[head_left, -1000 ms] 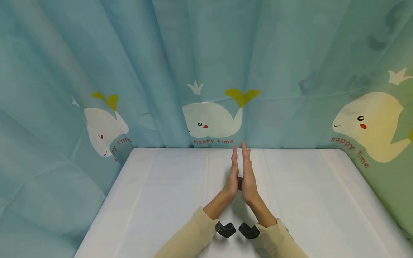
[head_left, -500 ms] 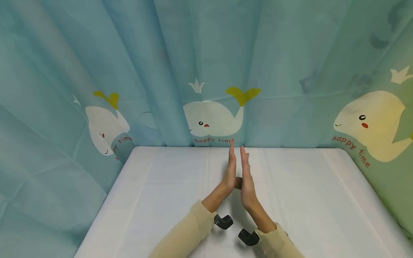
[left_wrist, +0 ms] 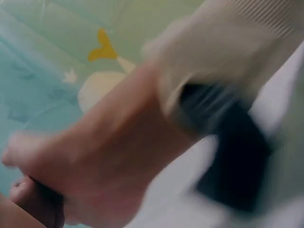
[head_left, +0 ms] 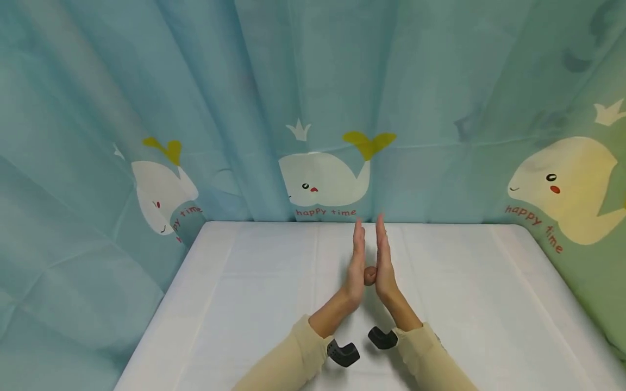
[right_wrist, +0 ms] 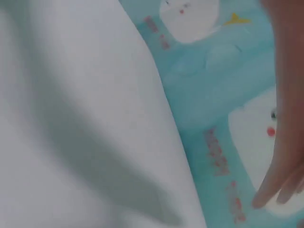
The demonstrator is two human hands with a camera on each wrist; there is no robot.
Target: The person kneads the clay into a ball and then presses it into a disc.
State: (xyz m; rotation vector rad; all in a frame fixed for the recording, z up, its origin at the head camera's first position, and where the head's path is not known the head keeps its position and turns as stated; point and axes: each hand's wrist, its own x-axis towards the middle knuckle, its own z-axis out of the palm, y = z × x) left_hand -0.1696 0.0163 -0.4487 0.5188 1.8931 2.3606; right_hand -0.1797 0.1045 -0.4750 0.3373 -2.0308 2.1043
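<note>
In the head view my left hand (head_left: 357, 277) and right hand (head_left: 385, 271) stand upright, palms facing each other, with straight fingers pointing away towards the table's far edge. Between the lower palms sits a small rounded brown lump (head_left: 370, 275), with a palm pressing it from each side. Its front shows in the gap, while its sides are covered by the hands. The fingertips stay slightly apart. The left wrist view is blurred and shows a bare wrist and palm edge near a sleeve.
A white-covered table (head_left: 264, 304) lies beneath the hands. Behind and beside it hangs a blue-green curtain (head_left: 430, 108) printed with whales. Black curved devices, the left one (head_left: 344, 354) and the right one (head_left: 383, 338), stick out inward from beige sleeves (head_left: 293, 358).
The hands slide back and forth against each other: since half a second ago the right hand has moved forward and the left back. Both have shifted slightly right, the brown lump with them.
</note>
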